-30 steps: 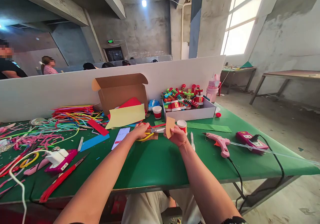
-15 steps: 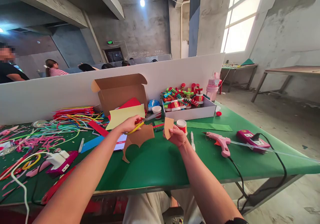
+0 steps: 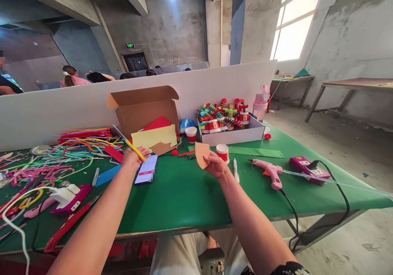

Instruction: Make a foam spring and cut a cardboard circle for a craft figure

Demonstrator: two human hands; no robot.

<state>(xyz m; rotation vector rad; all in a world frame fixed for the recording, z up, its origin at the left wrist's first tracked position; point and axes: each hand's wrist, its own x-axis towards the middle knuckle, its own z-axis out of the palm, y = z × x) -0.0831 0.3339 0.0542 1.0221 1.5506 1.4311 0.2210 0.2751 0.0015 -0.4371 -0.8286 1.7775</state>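
Observation:
My left hand (image 3: 132, 158) grips yellow-handled scissors (image 3: 135, 150), whose blades point up and to the left; some of its fingers reach toward the phone. That phone (image 3: 146, 170) lies on the table just right of the hand, its screen lit. Between the fingers and thumb of my right hand (image 3: 216, 164) is a small piece of brown cardboard (image 3: 202, 154), held upright above the table. A red and white paper cup (image 3: 222, 154) stands just behind that hand. The larger cut cardboard sheet (image 3: 164, 147) lies farther back, beside yellow paper (image 3: 153, 138).
Finished spring toys fill a white box (image 3: 233, 136) at the back. A pink glue gun (image 3: 268, 171) and a power strip (image 3: 308, 170) with cable lie right. Pipe cleaners (image 3: 82, 144), another power strip (image 3: 72, 199) and a red-handled tool (image 3: 69, 228) occupy the left.
My left hand has moved left with the scissors, which have swung from pointing right to pointing left. The larger cardboard sheet has moved back, uncovering the phone. The right hand still holds its cardboard piece.

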